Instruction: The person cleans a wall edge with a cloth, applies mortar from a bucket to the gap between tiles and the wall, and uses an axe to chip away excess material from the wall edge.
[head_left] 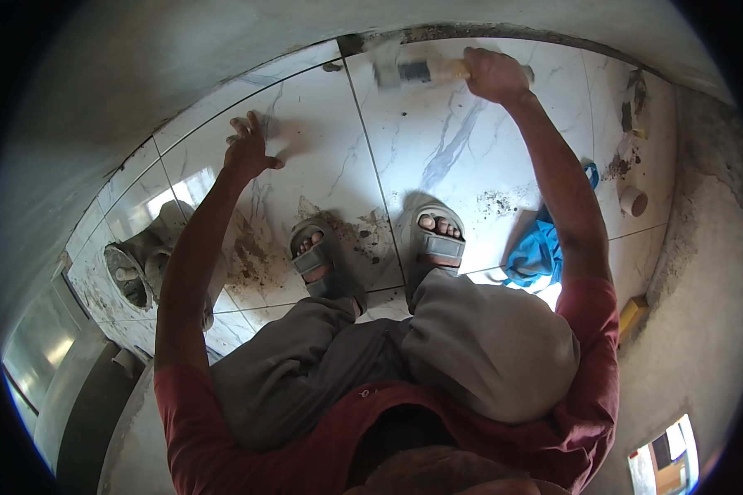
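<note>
I squat on a floor of large white marble-look tiles (322, 157). My right hand (494, 74) is closed around the wooden handle of a mallet (417, 72), whose blurred head hangs over the far tile near the grout joint. My left hand (249, 150) rests spread flat on the tile to the left, fingers apart. My feet in grey sandals (318, 260) stand on the tiles in front of my knees, with smears of mortar around them.
A blue cloth (538, 247) lies by my right knee. A small white cup-like piece (634, 200) and a yellow object (631, 315) sit at the right, beside bare cement. A grey bucket (128, 272) lies at the left. Walls border the tiles.
</note>
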Motion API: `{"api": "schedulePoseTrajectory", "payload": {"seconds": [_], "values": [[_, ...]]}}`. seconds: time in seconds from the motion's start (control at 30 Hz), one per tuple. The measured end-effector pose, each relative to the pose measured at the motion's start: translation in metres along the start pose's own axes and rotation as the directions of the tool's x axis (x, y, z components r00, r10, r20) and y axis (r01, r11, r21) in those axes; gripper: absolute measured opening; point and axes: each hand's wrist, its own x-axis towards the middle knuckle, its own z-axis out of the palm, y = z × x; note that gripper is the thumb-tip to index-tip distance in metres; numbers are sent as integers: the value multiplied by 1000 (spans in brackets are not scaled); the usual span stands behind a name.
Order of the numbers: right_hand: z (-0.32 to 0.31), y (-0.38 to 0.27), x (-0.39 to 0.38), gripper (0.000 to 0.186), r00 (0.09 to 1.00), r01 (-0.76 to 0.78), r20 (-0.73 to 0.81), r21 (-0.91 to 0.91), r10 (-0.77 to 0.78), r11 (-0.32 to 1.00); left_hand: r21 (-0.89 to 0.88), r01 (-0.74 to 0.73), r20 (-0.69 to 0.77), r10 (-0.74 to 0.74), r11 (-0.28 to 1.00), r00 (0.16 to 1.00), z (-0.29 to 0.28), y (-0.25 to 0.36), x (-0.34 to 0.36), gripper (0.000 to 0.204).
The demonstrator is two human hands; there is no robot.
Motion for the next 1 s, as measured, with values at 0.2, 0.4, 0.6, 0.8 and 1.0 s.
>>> {"api": "schedulePoseTrajectory", "payload": {"seconds": [0.2, 0.4, 0.6, 0.8, 1.0], "values": [[-11, -18, -9, 19, 988, 156, -18, 32, -155, 987, -18, 2, 8, -2, 1000, 1000, 2, -3, 0, 128], [8, -6, 1, 23, 970, -220, 102, -14, 221, 975, -37, 10, 27, -9, 999, 1000, -1, 3, 2, 129], [-2, -13, -4, 26, 978, 209, -30, 46, -208, 977, -45, 17, 55, -14, 999, 998, -7, 1, 3, 130], [8, -19, 1, 27, 997, -73, -12, 62, 74, 995, -25, 11, 31, -10, 1000, 999, 7, -6, 2, 131], [13, -19, 5, 21, 989, -151, 3, 22, 151, 988, -43, 1, 21, 0, 999, 1000, -2, 3, 1, 130]]}}
